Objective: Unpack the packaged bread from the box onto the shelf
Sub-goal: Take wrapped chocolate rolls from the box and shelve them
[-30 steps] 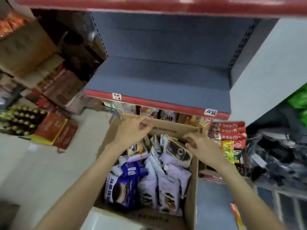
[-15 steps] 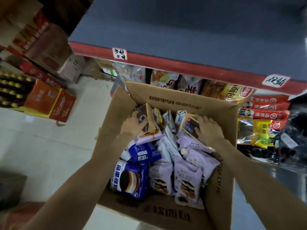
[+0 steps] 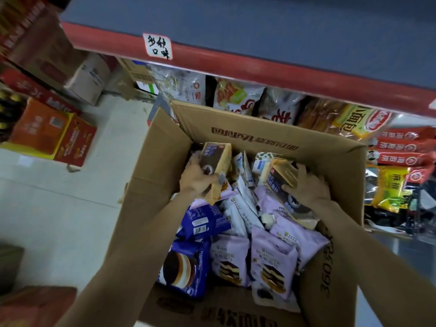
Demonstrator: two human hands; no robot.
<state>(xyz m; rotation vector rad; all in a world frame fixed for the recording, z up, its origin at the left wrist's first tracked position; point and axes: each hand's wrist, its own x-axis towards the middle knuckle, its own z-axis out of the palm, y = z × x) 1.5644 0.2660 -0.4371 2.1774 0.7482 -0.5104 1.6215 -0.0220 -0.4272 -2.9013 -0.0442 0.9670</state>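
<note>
Looking down into an open cardboard box [image 3: 278, 140] at centre frame, standing on a pale tiled floor [image 3: 70, 208]. Across the top of frame runs a grey shelf [image 3: 259, 24] w/ red front edge; white handwritten label [image 3: 158, 46] stuck on that edge, upper left. Under the shelf edge, a lower tier packed w/ bagged goods [image 3: 238, 97], clear and orange wrappers. Upper left: stacked cartons; an orange-red carton [image 3: 52, 133] on the floor at left. Red sachets and a yellow bag hang at right edge.

Box contents: mixed packaged bread. Lilac packs [image 3: 273, 263] at lower centre-right, blue packs [image 3: 186, 263] lower centre-left, white packs between, standing on edge.

Left hand [image 3: 195, 178] at upper-left of box interior, fingers curled round a tan-and-dark bread pack [image 3: 215, 159]; pack stands roughly upright, top end above the hand, close to box's far wall. Right hand [image 3: 306, 187] at upper-right of interior, grasping a second tan-and-dark pack [image 3: 280, 175]; thumb on pack's near face, fingers over its far edge, pack tilted, lower end lying over lilac packs. Both packs inside the box, below the shelf edge. Forearms enter from bottom of frame.
</note>
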